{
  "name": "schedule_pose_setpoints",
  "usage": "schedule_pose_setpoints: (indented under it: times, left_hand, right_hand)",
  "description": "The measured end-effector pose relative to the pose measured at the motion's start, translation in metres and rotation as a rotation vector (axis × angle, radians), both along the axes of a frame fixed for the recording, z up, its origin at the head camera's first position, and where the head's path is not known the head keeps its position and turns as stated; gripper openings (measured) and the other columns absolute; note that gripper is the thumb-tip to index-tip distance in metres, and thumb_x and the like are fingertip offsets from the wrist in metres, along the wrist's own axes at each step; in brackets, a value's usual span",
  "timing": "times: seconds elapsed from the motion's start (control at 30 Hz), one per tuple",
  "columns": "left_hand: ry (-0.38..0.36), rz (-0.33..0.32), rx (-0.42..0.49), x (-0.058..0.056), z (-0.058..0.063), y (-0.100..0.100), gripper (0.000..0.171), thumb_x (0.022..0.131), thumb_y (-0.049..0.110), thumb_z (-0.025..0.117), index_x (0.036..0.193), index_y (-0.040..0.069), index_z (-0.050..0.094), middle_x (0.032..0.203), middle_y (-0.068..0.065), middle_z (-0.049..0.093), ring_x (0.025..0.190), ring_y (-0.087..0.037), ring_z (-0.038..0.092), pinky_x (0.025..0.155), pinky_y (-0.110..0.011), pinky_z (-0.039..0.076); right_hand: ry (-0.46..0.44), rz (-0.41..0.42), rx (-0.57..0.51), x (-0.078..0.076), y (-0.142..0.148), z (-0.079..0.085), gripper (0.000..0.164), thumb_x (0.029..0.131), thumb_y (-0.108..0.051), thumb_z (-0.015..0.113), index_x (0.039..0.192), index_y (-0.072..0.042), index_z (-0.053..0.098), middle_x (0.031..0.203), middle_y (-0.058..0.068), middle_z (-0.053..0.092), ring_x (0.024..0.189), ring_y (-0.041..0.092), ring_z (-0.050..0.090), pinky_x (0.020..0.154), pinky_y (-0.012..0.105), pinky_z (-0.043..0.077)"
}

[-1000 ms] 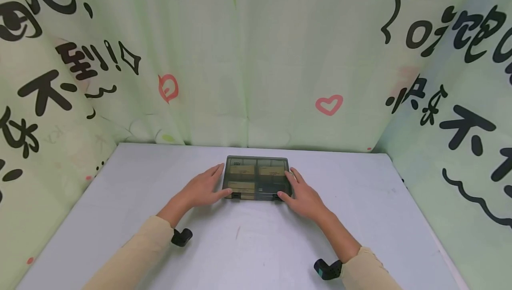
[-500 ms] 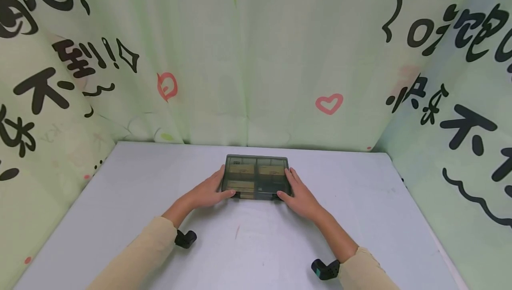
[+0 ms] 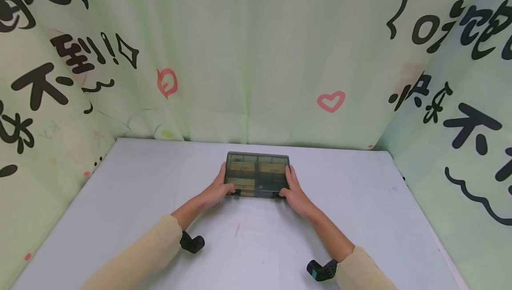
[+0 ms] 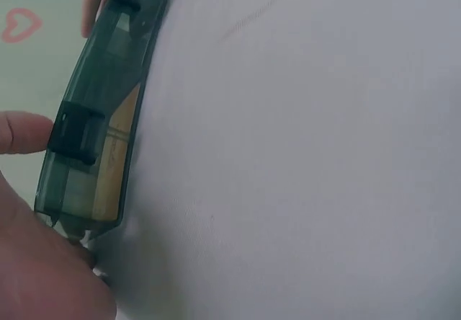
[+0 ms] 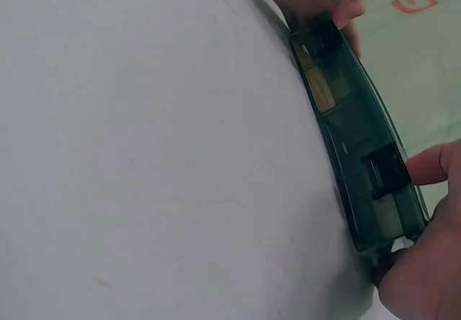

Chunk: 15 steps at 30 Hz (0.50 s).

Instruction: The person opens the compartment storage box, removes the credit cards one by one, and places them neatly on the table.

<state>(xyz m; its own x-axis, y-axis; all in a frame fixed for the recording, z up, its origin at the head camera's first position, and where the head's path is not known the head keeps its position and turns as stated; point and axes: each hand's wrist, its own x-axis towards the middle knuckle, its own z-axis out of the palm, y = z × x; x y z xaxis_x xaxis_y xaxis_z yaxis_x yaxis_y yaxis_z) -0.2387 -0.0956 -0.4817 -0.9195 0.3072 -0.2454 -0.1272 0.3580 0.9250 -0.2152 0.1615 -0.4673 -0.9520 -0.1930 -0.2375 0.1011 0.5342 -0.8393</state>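
A dark see-through case (image 3: 272, 184) is held between two hands near the far edge of the white table (image 3: 256, 250). Its left side is gripped by the left hand (image 3: 218, 187), its right side by the right hand (image 3: 295, 191); on each, the fingers are laid along the side and the thumb is pressed to the front edge beside a black latch (image 4: 75, 134). The lid is closed, and tan pieces (image 3: 242, 167) are seen in the compartments. Whether the case is fully rested on the table cannot be told. Black devices (image 3: 193, 243) are worn at both wrists, just beyond beige sleeves (image 3: 140, 254). The table is backed by a pale green curtain (image 3: 280, 58), marked with red hearts (image 3: 331, 102).
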Motion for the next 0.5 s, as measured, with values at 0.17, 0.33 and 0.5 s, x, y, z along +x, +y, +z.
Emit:
schedule_pose_setpoints:
  times: [0.17, 0.33, 0.5]
  left_hand:
    - [-0.074, 0.060, -0.028, 0.001, 0.003, 0.002, 0.098, 0.080, 0.013, 0.049, 0.155, 0.018, -0.014, 0.164, -0.014, -0.007, 0.151, -0.035, -0.006, 0.118, -0.060, 0.005]
    - [-0.101, 0.092, -0.051, 0.001, 0.003, 0.004, 0.099, 0.079, 0.014, 0.049, 0.155, 0.020, -0.014, 0.164, -0.014, -0.009, 0.149, -0.041, -0.012, 0.117, -0.063, 0.000]
    - [-0.108, 0.102, -0.057, 0.002, 0.003, 0.006, 0.098, 0.079, 0.013, 0.048, 0.155, 0.021, -0.014, 0.164, -0.012, -0.010, 0.148, -0.043, -0.014, 0.117, -0.064, -0.002]
  right_hand:
    - [-0.006, -0.080, -0.097, -0.002, -0.006, -0.001, 0.089, 0.080, 0.001, 0.037, 0.156, -0.014, -0.005, 0.162, 0.008, -0.020, 0.149, 0.033, -0.017, 0.113, 0.057, 0.016]
    - [0.009, -0.119, -0.125, -0.003, -0.010, -0.004, 0.090, 0.077, 0.004, 0.035, 0.156, -0.011, -0.003, 0.163, 0.010, -0.017, 0.150, 0.032, -0.016, 0.113, 0.055, 0.016]
    - [0.016, -0.136, -0.119, -0.003, -0.011, -0.006, 0.092, 0.076, 0.005, 0.035, 0.155, -0.009, -0.007, 0.163, 0.012, -0.017, 0.150, 0.031, -0.016, 0.114, 0.052, 0.014]
